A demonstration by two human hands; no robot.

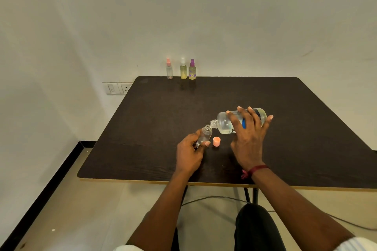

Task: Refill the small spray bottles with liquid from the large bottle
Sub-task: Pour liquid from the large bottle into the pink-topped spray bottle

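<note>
The small clear spray bottle [205, 135] is gripped in the left hand [188, 155], over the middle of the counter [163, 118]. It is leaned to the right so its open mouth sits just under the big neck. The large bottle [224, 123] is clamped in the right hand [247, 140] and laid almost flat. Its long side runs left to right, with the neck pointed left and a little down, so liquid can be tipped in. A pink cap [216, 141] is stood between the hands.

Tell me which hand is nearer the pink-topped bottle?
Left. The left hand is in front of the pink-topped bottle; the right hand is farther right, on the big bottle.
</note>
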